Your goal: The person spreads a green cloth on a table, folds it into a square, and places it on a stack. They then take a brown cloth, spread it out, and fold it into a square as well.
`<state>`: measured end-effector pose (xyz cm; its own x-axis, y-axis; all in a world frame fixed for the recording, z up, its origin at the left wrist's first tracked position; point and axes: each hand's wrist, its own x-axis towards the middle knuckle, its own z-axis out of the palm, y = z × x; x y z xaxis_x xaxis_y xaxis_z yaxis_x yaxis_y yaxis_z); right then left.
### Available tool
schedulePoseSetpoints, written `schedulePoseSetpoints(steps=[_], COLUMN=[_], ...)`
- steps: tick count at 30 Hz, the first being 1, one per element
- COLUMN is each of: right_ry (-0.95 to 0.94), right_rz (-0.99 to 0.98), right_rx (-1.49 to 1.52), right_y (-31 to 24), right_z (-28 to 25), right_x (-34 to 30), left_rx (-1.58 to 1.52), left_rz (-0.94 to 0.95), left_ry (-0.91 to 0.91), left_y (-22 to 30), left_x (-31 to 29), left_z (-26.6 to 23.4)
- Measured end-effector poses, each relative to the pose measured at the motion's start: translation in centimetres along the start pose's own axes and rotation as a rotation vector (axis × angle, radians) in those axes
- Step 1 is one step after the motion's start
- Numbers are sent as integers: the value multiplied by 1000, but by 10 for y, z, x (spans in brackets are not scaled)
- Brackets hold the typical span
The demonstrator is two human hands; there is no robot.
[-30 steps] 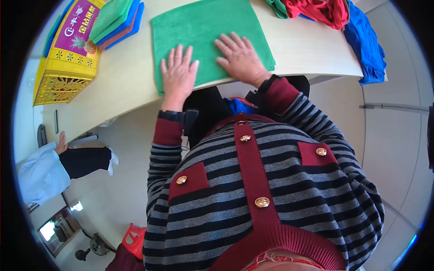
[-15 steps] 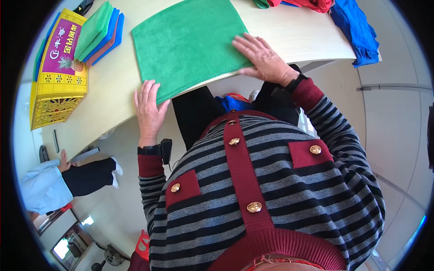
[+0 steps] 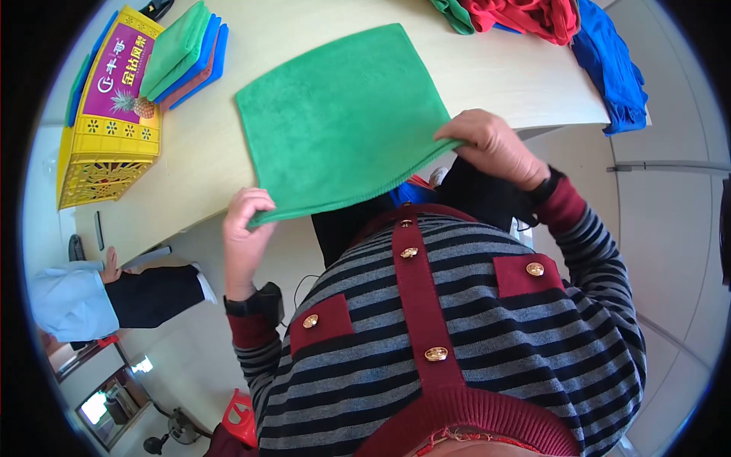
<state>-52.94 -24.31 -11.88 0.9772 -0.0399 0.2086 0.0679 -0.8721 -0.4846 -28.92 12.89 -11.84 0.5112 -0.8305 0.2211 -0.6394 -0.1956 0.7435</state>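
Observation:
A green towel [image 3: 343, 122] lies spread on the pale tabletop, its near edge pulled out past the table's front and lifted off it. My left hand [image 3: 250, 217] grips the near left corner, fingers curled over the cloth. At the near right corner my right hand [image 3: 491, 145] is closed on the same edge, thumb and fingers pinching it. Between the two hands the near hem sags slightly in a curve above my lap.
Folded green, blue and brown towels [image 3: 186, 61] stand beside a yellow plastic basket [image 3: 114, 145] at the left. Crumpled red cloths [image 3: 525, 19] and a blue cloth [image 3: 609, 68] lie at the far right, the blue one hanging over the table edge. Another person [image 3: 99, 301] is at the lower left.
Both hands went from lying flat on the towel to gripping its near corners. The near edge has been raised and drawn toward me.

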Motion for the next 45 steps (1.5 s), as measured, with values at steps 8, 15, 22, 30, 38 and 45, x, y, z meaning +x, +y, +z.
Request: schedulePoseSetpoints(steps=[8, 15, 22, 30, 38, 45], right_ry=[38, 179, 354, 464, 436, 438], right_rz=[252, 436, 592, 649, 545, 561], right_rx=[250, 52, 73, -128, -312, -329], right_y=[66, 125, 84, 39, 41, 39], right_z=[-28, 35, 41, 64, 73, 73], right_x=[134, 172, 120, 98, 83, 76], left_rx=[-300, -81, 147, 496, 674, 757], left_rz=[-299, -343, -413, -335, -424, -347], left_ry=[278, 310, 399, 667, 558, 563], left_y=[-54, -162, -114, -81, -75, -81], left_x=[118, 153, 124, 91, 84, 72], left_z=[-29, 2, 22, 63, 58, 61])
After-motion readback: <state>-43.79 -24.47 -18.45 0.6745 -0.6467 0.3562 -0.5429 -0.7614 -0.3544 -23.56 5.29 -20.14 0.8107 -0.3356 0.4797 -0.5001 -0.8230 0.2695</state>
